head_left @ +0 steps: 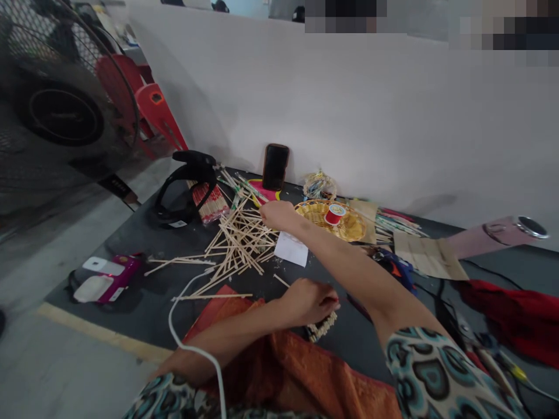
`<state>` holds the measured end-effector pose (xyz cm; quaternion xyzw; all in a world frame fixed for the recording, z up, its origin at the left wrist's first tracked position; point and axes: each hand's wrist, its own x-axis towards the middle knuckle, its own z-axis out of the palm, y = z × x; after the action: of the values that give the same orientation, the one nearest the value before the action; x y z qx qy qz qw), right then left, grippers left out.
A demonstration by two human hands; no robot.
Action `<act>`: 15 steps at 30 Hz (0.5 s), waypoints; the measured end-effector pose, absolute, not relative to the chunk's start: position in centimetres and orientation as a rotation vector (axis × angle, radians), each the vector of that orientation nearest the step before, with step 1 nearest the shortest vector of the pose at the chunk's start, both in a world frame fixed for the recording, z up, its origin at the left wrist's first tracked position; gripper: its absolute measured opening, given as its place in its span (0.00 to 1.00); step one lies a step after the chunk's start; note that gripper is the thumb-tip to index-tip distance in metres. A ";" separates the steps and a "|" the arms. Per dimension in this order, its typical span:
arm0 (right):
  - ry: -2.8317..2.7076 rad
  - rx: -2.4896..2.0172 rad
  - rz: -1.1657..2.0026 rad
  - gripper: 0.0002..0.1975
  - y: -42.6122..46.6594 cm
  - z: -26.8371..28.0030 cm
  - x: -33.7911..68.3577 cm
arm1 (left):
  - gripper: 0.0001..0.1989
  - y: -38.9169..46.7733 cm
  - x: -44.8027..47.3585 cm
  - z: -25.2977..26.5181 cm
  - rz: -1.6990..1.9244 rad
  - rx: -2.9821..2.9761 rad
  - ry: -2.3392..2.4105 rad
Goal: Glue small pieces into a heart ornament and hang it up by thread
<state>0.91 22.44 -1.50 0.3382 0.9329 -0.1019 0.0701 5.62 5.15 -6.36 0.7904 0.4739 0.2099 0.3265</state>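
Observation:
My left hand is closed near the table's front edge, its fingers curled over a bundle of thin wooden sticks whose pale ends show below it. One stick pokes out beyond its back. My right hand reaches across to the far right side of a loose pile of wooden sticks. Its fingers are curled in, and what they may hold is hidden. Just below it lies a white paper. Orange cloth covers my lap under the left hand.
Right of my right hand, a wicker tray holds a red thread spool. A phone leans on the partition. A black head strap, pink device, white cable, pink flask and large fan surround the work area.

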 end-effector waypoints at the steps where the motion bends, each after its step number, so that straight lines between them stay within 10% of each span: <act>1: 2.814 1.019 -0.304 0.10 22.3 -1.4 1.0 | 0.10 5.2 5.6 -6.5 0.542 2.082 1.239; 15: 2.966 1.152 -0.626 0.16 23.8 2.8 5.9 | 0.13 5.4 4.9 -6.6 0.416 2.151 1.223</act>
<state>5.92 23.82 2.78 0.3548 0.9135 -0.1927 -0.0507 4.92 5.45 -6.58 0.8147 0.4632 0.1575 0.3112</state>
